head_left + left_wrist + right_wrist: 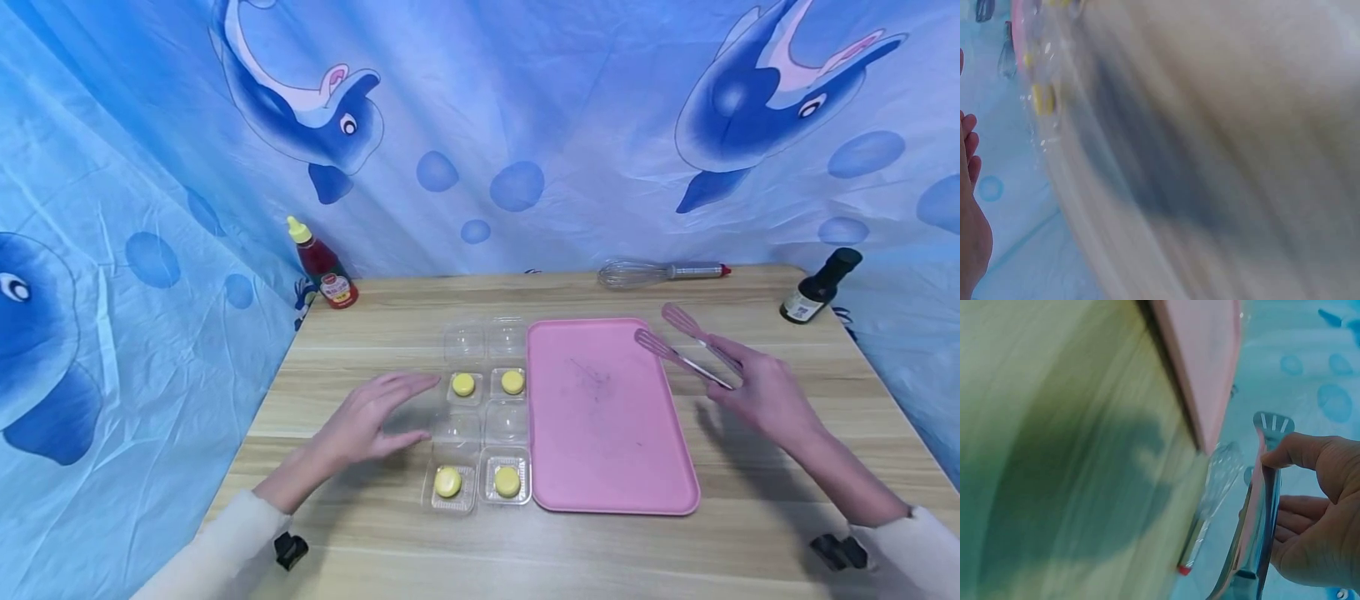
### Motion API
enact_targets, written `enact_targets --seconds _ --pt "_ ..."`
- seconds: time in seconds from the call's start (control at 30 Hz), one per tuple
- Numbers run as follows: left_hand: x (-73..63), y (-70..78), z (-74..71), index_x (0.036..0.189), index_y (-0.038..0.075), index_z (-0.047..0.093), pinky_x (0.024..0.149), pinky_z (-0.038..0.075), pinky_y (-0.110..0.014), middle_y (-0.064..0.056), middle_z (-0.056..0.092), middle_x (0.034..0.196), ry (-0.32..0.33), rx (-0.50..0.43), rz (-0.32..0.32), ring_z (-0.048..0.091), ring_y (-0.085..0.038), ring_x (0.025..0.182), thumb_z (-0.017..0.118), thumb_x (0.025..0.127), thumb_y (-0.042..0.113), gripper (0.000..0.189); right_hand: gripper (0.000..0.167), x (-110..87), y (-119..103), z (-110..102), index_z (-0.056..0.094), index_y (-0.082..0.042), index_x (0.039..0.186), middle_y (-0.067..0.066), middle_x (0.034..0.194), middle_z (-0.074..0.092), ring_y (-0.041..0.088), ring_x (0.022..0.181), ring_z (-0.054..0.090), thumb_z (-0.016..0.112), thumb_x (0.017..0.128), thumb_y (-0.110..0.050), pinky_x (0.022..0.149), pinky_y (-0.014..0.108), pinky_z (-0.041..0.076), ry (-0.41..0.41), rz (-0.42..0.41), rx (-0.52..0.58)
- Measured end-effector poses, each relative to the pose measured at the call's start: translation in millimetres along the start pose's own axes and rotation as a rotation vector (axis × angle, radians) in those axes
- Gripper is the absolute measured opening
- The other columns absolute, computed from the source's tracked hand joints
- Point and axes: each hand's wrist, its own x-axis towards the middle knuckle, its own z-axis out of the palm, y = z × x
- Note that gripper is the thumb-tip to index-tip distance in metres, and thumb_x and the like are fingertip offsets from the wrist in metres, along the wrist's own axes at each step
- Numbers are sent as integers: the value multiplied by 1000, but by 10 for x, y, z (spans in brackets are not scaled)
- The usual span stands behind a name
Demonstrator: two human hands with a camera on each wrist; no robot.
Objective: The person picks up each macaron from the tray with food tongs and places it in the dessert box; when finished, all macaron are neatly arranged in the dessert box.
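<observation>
My right hand [768, 396] grips metal tongs [663, 348] with slotted ends, above the table right of the pink tray [611, 425]. The two tong ends stand apart with nothing between them. In the right wrist view, the thumb presses one arm of the tongs [1266, 487]. My left hand [371, 418] hovers with fingers extended and thumb apart, just left of several clear plastic boxes [522, 493] with raised lids. In each box sits a round yellow macaron-like sweet [507, 481]. The left wrist view shows only the hand's edge and some fingers [971, 150].
A whisk [663, 272] lies at the table's back edge. A red sauce bottle with a yellow cap [327, 271] stands at back left, a dark bottle [816, 292] at back right. A blue dolphin-print curtain [480, 125] hangs behind the wooden table [360, 333].
</observation>
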Motion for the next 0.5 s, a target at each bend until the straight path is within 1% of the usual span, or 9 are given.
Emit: enact_targets --seconds 0.07,0.1,0.17,0.2,0.27,0.3,0.43,0.5 --pt "62 -54 -30 151 8 58 115 48 -54 -9 62 150 -5 7 -11 60 -30 135 84 89 43 76 76 -6 76 9 46 11 152 27 99 62 18 56 43 82 87 -3 42 29 36 13 28 -8" --pt "97 -81 -42 152 8 57 116 47 -55 -9 61 151 -5 8 -15 59 -30 136 83 90 42 75 76 -7 112 14 46 12 152 27 98 61 19 57 44 83 87 -4 43 29 37 22 37 -15" --pt "175 -135 -58 153 7 56 116 47 -56 -11 60 152 0 14 -21 59 -32 137 84 90 38 76 77 -8 176 25 46 13 151 34 106 62 25 64 50 83 87 -5 47 30 38 35 58 -31" --pt "220 -159 -65 153 7 55 116 47 -56 -11 60 152 4 17 -28 59 -33 136 86 89 35 77 77 -7 203 31 46 14 150 38 113 61 27 67 52 83 86 -5 49 31 38 43 68 -37" --pt "316 -206 -78 154 6 53 115 46 -58 -13 59 153 6 22 -49 59 -35 136 88 87 29 80 77 -7 252 40 45 16 150 41 120 59 32 75 53 83 86 -6 53 32 37 46 94 -48" --pt "369 -231 -85 155 5 52 115 46 -59 -14 59 153 5 24 -62 59 -37 136 89 86 27 82 78 -9 273 45 45 16 149 41 120 59 33 77 53 83 86 -6 54 32 37 46 107 -52" --pt "565 -326 -107 159 4 45 117 44 -60 -18 54 156 -34 19 -155 56 -40 139 89 87 27 87 80 -20 315 64 42 18 150 39 121 56 37 83 53 83 87 -7 57 33 39 22 164 -53" --pt "662 -374 -108 162 4 41 119 42 -60 -19 50 159 -61 10 -206 53 -41 141 88 90 30 89 83 -25 324 75 39 17 152 40 122 54 39 86 53 83 87 -8 58 33 41 7 193 -49"
